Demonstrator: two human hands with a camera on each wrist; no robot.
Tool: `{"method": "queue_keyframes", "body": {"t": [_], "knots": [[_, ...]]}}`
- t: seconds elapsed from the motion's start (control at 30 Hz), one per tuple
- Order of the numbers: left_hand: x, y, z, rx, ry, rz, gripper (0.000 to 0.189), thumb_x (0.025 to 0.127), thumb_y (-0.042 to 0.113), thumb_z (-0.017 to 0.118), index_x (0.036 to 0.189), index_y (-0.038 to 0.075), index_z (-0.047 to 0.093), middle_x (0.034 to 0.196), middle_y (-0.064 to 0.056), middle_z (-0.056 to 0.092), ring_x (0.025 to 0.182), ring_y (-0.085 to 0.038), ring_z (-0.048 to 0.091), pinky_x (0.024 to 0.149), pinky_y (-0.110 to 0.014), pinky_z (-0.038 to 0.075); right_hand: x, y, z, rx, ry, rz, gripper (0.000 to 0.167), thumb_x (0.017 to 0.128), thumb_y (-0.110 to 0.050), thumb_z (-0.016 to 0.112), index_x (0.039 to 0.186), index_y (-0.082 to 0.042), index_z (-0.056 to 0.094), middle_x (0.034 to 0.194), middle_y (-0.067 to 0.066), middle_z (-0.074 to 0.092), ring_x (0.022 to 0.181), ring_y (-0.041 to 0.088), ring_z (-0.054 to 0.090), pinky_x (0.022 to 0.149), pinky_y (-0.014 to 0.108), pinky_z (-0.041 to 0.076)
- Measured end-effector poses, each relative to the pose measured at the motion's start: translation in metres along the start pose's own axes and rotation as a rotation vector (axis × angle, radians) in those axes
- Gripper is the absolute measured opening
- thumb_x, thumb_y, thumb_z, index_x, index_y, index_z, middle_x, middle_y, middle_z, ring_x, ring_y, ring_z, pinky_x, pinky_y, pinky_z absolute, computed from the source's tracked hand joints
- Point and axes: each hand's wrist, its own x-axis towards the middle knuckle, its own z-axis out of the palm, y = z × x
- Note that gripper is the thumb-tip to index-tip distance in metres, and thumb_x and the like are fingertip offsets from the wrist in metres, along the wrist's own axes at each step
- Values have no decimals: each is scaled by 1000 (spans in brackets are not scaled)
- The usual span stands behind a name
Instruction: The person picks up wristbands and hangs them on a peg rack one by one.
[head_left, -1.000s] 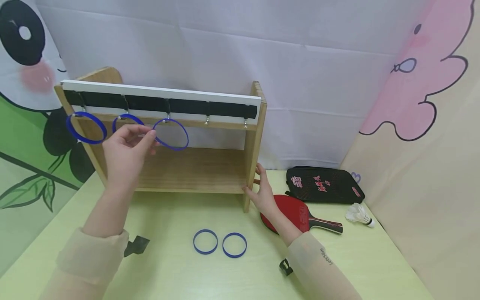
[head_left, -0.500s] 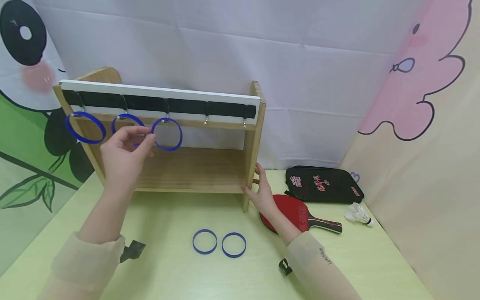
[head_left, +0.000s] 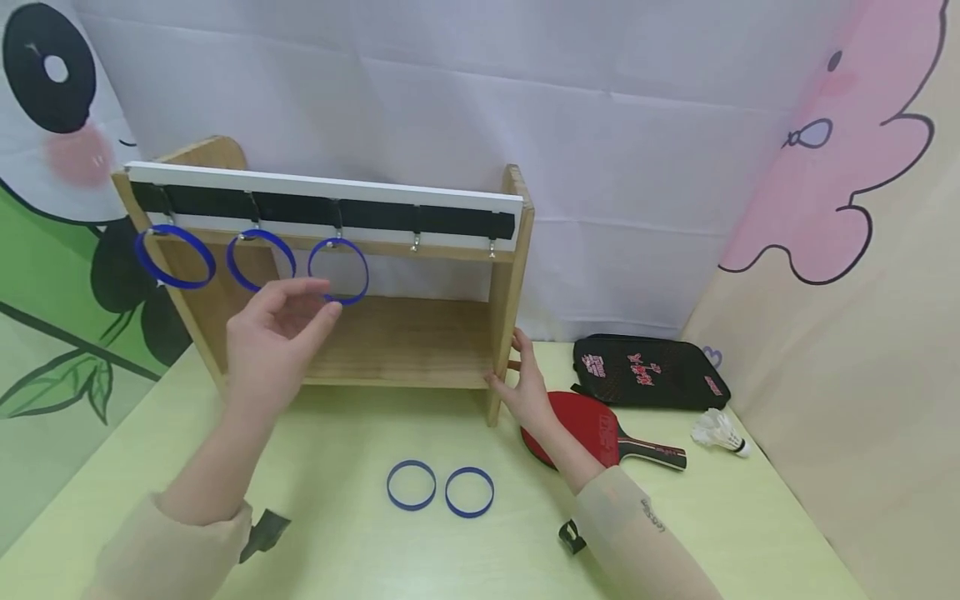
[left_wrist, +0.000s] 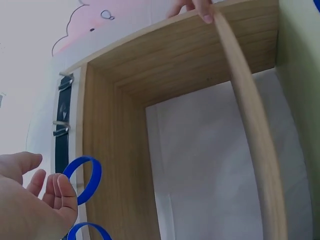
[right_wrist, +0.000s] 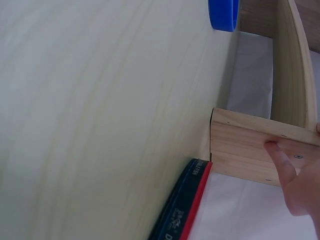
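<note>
Three blue wristbands hang from hooks on the front rail of a wooden shelf: a left one, a middle one and a third one. Just below and in front of the third hangs my left hand, thumb and fingers apart, pinching nothing. In the left wrist view a wristband shows right behind the fingertips; whether they touch it I cannot tell. My right hand grips the shelf's right side panel, thumb at the front edge and fingers on the outer side. Bare hooks stand further right.
Two more blue wristbands lie flat on the table before the shelf. Right of it are a red table tennis bat, a black case and a shuttlecock. A white cloth hangs behind.
My left hand has let go of the third wristband, which now hangs from its hook, and has moved slightly down and right. My right hand has stayed on the shelf panel.
</note>
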Motion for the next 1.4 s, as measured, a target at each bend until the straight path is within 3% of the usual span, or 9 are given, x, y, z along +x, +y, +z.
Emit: {"method": "queue_keyframes", "body": {"t": [0.13, 0.3, 0.4, 0.73, 0.97, 1.27, 1.4], "knots": [[-9, -8, 10, 31, -68, 67, 28, 85, 18, 71, 112, 10, 66, 99, 12, 63, 84, 1, 58, 71, -9, 47, 0, 3, 0, 0, 6, 10, 81, 86, -9, 68, 147, -26, 18, 147, 8, 32, 114, 30, 53, 77, 39, 57], [-24, -22, 26, 96, -166, 128, 28, 83, 16, 73, 109, 10, 67, 102, 1, 65, 84, -6, 57, 69, -15, 48, -1, 2, 1, -6, 6, 21, 81, 86, -10, 68, 147, -27, 18, 146, 6, 33, 115, 28, 53, 77, 40, 57], [-32, -30, 37, 114, -222, 147, 28, 82, 14, 74, 108, 10, 67, 102, 0, 65, 85, -10, 57, 68, -20, 49, 0, 3, 0, -6, 7, 25, 81, 87, -10, 68, 147, -27, 17, 147, 6, 33, 115, 28, 53, 78, 40, 56], [-50, -55, 59, 145, -369, 148, 31, 77, 15, 77, 106, 10, 67, 100, 0, 68, 88, -15, 60, 71, -32, 52, 0, 5, 1, -9, 14, 20, 80, 87, -9, 67, 147, -27, 18, 147, 6, 33, 115, 29, 53, 78, 40, 56], [-58, -70, 66, 185, -455, 125, 30, 78, 14, 77, 106, 12, 68, 101, 1, 68, 91, -16, 60, 72, -31, 51, 1, 5, 2, -12, 15, 16, 81, 86, -9, 68, 147, -26, 18, 146, 7, 33, 114, 29, 53, 78, 39, 57], [-65, -95, 71, 222, -593, 92, 28, 79, 19, 76, 106, 12, 68, 102, 2, 67, 95, -20, 61, 77, -38, 52, -9, -32, -7, 28, -13, 13, 78, 86, 0, 65, 148, -10, 18, 145, 20, 32, 116, 39, 51, 79, 48, 55], [-69, -105, 74, 249, -658, 103, 27, 79, 19, 76, 103, 12, 68, 97, 3, 68, 92, -20, 60, 78, -39, 52, -10, -33, -7, 14, -15, 0, 77, 86, 0, 64, 147, -8, 18, 144, 21, 32, 114, 39, 51, 79, 45, 56]]}}
